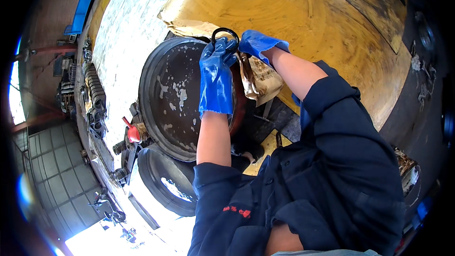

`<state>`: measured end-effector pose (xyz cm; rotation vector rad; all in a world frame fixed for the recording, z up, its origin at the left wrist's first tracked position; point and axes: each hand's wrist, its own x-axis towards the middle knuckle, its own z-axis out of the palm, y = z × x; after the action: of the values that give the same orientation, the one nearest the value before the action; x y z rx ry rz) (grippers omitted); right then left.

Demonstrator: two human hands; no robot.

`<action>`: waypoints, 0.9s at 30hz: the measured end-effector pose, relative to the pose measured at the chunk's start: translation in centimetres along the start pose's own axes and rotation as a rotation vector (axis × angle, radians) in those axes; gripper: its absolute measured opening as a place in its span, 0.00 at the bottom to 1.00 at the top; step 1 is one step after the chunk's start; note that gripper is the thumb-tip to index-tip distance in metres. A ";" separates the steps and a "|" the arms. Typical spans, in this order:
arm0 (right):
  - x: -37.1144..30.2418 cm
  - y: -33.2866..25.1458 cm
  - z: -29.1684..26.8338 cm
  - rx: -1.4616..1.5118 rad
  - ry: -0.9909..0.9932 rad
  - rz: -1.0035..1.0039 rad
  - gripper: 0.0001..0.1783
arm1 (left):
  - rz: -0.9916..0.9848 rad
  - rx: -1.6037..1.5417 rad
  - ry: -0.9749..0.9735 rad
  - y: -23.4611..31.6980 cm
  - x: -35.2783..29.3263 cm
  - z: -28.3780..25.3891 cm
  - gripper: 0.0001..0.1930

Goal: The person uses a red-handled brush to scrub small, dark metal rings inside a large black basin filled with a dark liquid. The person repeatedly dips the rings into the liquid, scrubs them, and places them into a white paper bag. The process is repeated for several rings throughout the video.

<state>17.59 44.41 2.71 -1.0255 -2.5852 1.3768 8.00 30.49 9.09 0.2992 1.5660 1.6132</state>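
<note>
Blue gloves cover both of my hands. My left hand reaches over the right part of a large round tub and is closed on a black ring. At the ring's right edge, my right hand has its fingers bent in against it; the fingertips are partly hidden. Dark liquid with patches of pale foam fills the tub. Just below my right hand stands a crumpled, stained paper bag.
A yellow, smeared board spreads beyond my hands. Nearer me is a second round tub. To the left are a red scoop and a row of dark ribbed parts. A stained cylindrical container stands at the right.
</note>
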 end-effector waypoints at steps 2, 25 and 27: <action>-1.2 -1.4 -1.3 0.097 -0.041 0.122 0.20 | -0.024 0.015 0.093 -0.9 0.6 -0.4 0.13; -1.5 0.9 -4.3 0.074 0.012 0.046 0.16 | 0.060 0.405 -0.050 3.6 -0.4 1.3 0.11; -2.2 0.3 -4.5 0.154 -0.102 0.121 0.15 | 0.053 0.559 -0.054 5.5 -1.2 2.5 0.14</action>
<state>20.94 46.53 5.79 -1.1319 -2.4738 1.6689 8.30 32.18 15.02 0.6794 1.9582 1.1637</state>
